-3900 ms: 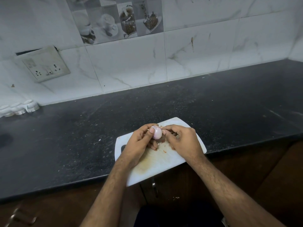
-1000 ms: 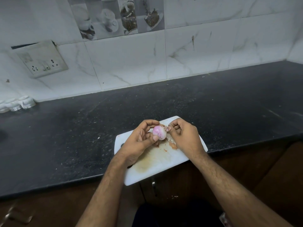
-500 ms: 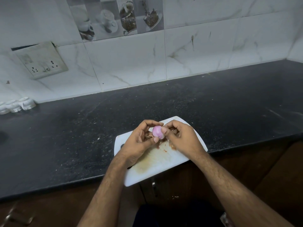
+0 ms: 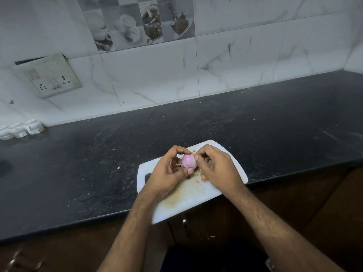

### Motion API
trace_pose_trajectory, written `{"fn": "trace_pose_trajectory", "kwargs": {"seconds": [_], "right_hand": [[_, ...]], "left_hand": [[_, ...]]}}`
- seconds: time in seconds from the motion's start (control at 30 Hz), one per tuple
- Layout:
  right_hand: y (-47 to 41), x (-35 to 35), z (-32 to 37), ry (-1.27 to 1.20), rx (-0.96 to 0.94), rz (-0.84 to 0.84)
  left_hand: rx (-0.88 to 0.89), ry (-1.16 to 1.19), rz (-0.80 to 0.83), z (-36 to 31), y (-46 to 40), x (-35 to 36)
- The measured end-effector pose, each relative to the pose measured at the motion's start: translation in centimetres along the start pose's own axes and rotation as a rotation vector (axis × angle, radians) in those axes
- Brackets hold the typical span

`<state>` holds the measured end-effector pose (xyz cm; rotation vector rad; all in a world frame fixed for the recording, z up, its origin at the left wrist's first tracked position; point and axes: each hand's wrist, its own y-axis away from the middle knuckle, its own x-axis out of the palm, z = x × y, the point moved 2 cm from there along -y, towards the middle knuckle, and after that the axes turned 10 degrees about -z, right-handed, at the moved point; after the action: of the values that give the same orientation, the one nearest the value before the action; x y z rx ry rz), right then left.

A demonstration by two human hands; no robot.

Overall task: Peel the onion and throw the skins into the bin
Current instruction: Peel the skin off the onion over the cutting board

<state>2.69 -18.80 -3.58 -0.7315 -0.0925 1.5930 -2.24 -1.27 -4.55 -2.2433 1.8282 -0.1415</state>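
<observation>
Head view: left hand (image 4: 167,171) cups the onion (image 4: 189,161) between thumb and forefinger, right hand (image 4: 217,167) pinches skin at its top; peeling is in hand, and next the skins (image 4: 203,177) under the right hand need gathering.

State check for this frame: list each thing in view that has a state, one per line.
Onion: mostly peeled, pink flesh showing, held above the board.
Left hand: gripping the onion.
Right hand: fingertips on the onion's top, at a bit of skin.
Skins: loose scraps on the board.
Board: stained, overhanging the counter edge.
</observation>
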Motion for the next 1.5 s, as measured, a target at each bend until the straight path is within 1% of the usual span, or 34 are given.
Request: {"fn": "trace_pose_trajectory", "kwargs": {"seconds": [0.13,0.27,0.37,0.43,0.53,0.7,0.93,1.0,1.13,1.3,1.37,1.4,1.5], "right_hand": [[0.0,0.2,-0.1,0.038,0.010,0.023],[-0.5,0.1,-0.6,0.090,0.041,-0.033],[-0.8,0.2,-0.9,0.078,0.078,-0.061],[-0.8,0.2,-0.9,0.043,0.074,-0.054],[-0.7,-0.2,-0.5,-0.012,0.014,-0.077],[-0.4,-0.2,-0.1,-0.112,-0.065,-0.027],[-0.2,-0.3,0.3,-0.194,-0.043,-0.022],[-0.2,-0.2,0.2,-0.154,-0.043,-0.027],[-0.2,0.3,-0.4,0.052,-0.070,-0.025],[-0.1,0.3,0.1,0.262,-0.121,0.093],[-0.1,0.4,0.2,0.265,-0.167,0.128],[-0.1,0.4,0.1,0.230,-0.177,0.115],[-0.5,-0.1,-0.6,0.072,-0.115,-0.020]], "left_hand": [[0.007,0.045,0.000,-0.3,0.2,0.1],[0.007,0.083,0.002,-0.3,0.2,-0.1],[0.004,0.081,-0.015,-0.4,0.1,-0.2],[-0.005,0.095,-0.021,-0.3,0.0,-0.2],[-0.008,0.099,-0.022,0.0,-0.1,-0.3],[-0.006,0.108,0.020,0.1,-0.2,-0.2],[0.007,0.065,0.054,0.1,-0.2,0.1],[0.006,0.062,0.052,0.0,-0.1,0.1],[0.005,0.068,0.047,0.0,-0.1,0.1],[-0.002,0.083,0.036,0.0,0.0,0.1],[-0.018,0.124,-0.019,-0.2,0.0,0.0],[-0.018,0.126,-0.047,-0.2,-0.1,-0.1],[-0.011,0.109,-0.053,-0.1,-0.2,-0.3]]}}
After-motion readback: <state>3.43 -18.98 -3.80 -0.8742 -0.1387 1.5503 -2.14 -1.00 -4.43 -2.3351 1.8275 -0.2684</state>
